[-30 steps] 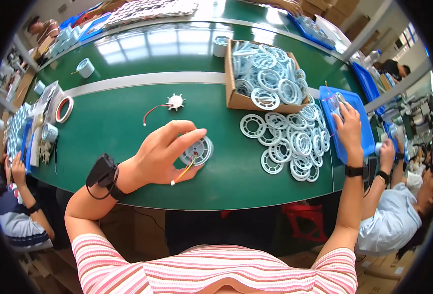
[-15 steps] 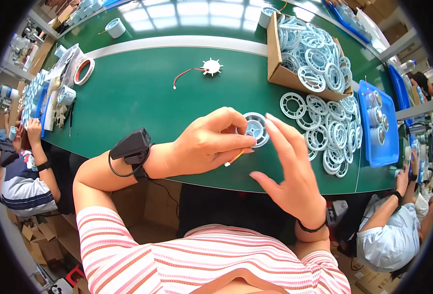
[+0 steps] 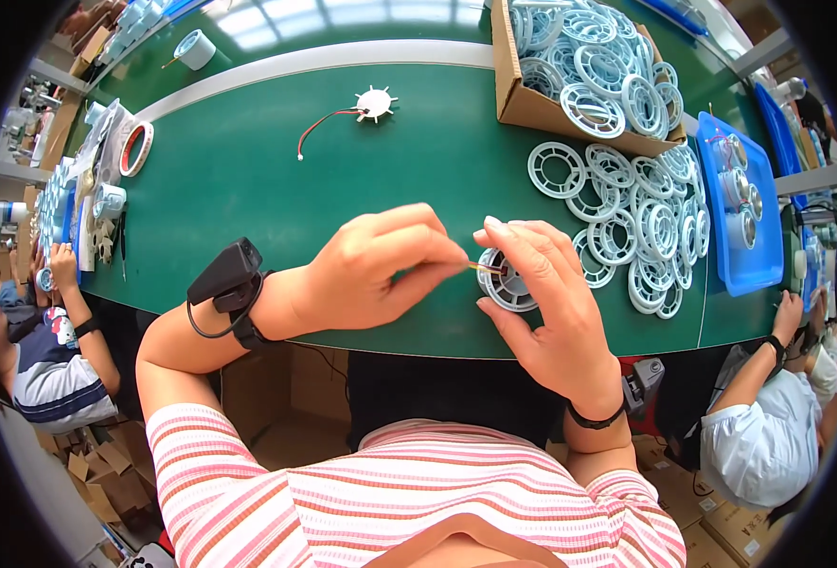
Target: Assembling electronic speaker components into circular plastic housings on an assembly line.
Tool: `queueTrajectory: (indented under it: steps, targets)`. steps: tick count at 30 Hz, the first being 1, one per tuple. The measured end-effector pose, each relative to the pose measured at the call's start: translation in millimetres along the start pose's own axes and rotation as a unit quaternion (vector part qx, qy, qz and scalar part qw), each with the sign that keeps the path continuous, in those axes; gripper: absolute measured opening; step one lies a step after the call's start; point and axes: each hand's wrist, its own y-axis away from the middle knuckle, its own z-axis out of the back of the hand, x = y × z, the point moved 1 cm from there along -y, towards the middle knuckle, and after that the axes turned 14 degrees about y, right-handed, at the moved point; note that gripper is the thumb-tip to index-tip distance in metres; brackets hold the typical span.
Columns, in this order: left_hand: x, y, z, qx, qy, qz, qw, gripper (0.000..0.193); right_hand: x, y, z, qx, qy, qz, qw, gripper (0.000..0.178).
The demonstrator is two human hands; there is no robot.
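Pale blue plastic catches the light, and it's the round housing (image 3: 504, 295) near the front edge of the green worktop (image 3: 239, 208). Big change here: half a second ago the left hand had the housing itself, with the right one coming in wide beside it. Now they've swapped! The right hand (image 3: 562, 308) has taken the piece, fingers curved over its far side and thumb at the near rim, spread only as far as the housing needs.

And the left hand (image 3: 376, 270)? Off the body altogether, fingertips narrowed to a pinch on the thin yellowish lead (image 3: 483, 267), which runs straight from the middle of the housing to that grip. That looks like the meaning of the switch: one hand steadies, the other is free to handle the wire. Whether the housing rests on the worktop or hangs just above it, I cannot tell.

Just to the right, loose rings (image 3: 617, 237) lie heaped below the cardboard box (image 3: 510, 99). Beyond them is the blue tray (image 3: 767, 270), where the right hand was a second ago; round units (image 3: 740, 227) sit inside. Farther up, the white spoked wheel (image 3: 375, 103) lies untouched, its red wire (image 3: 319, 125) trailing.
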Motion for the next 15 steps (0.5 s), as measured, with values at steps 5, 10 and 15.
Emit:
queueTrajectory:
  steps: [5, 10, 15]
  targets:
    - [10, 4, -2, -0.026, -0.030, 0.068, 0.997, 0.012, -2, -4, 0, -0.016, 0.020, 0.001, 1.000, 0.061]
    - [18, -7, 3, 0.011, -0.045, 0.034, 0.998, 0.012, -1, -4, 0, 0.034, 0.045, -0.050, 0.997, 0.041]
    - [10, -18, 21, -0.011, -0.050, 0.053, 0.997, 0.019, 6, -8, -1, -0.005, 0.112, -0.013, 0.994, 0.029]
